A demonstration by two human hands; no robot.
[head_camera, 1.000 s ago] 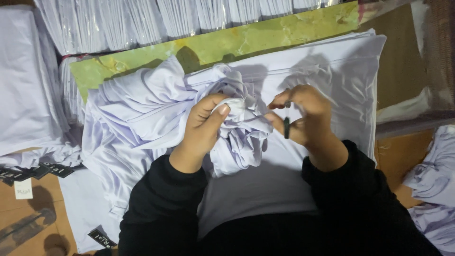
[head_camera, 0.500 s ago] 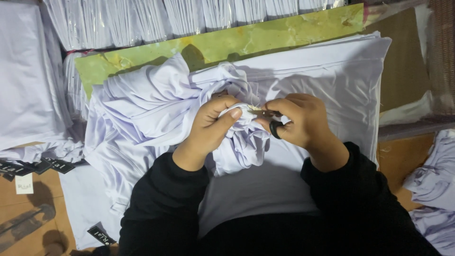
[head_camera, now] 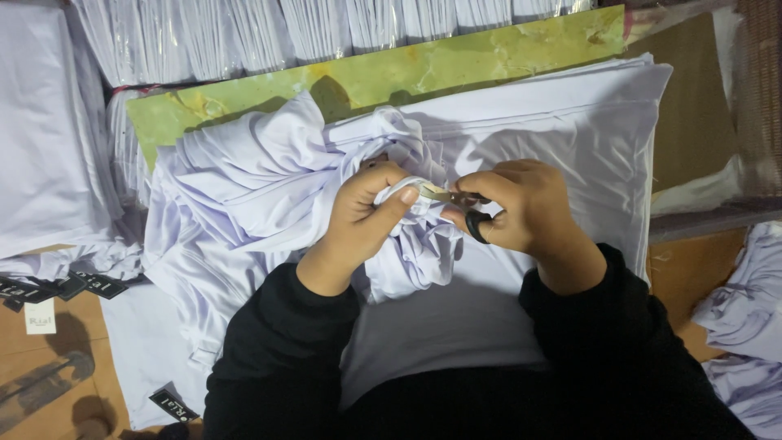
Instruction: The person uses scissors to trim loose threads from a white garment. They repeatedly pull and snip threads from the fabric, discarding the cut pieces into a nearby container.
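Nearest the body, the left hand point(head_camera: 364, 213) pinches a bunched fold of white garment point(head_camera: 407, 244) between thumb and fingers, lifted above the flat pile; the right hand point(head_camera: 517, 210) is curled closed around small scissors point(head_camera: 456, 198), whose long axis runs level, tips pointing left at the pinched fold. Both hands almost meet there, the left actually on the cloth; beyond lies a green board point(head_camera: 391, 77).

So the white garment point(head_camera: 269, 175) is all bunched up in the middle of the frame, lying on a flat stack of the same pale fabric, with one small fold pinched up at center. The little scissors point(head_camera: 460, 204) with black handles sit just right of center, thin metal tips pointing left, touching that fold.
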